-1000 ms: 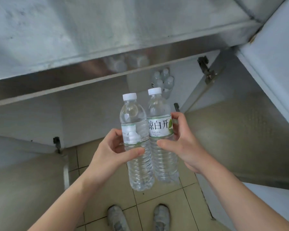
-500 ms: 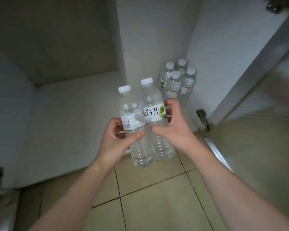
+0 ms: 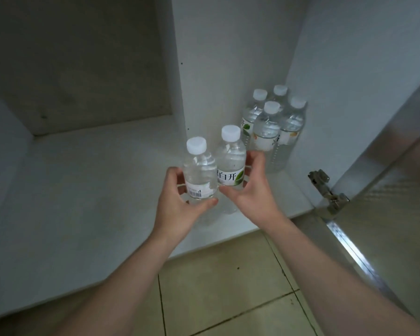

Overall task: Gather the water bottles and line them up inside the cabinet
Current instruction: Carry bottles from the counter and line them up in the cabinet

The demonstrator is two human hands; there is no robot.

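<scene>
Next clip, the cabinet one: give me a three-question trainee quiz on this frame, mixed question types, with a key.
1. Multiple choice: how many capped bottles already stand in the cabinet's back right corner? A) two B) four C) six
2. True or false: the left hand grips the bottle with the barcode label, and the right hand grips the bottle with the printed characters and green leaf.
3. Short answer: what metal part shows at the right edge of the cabinet floor, by the open door?

Key: 1 B. 2 true. 3 a door hinge.
</scene>
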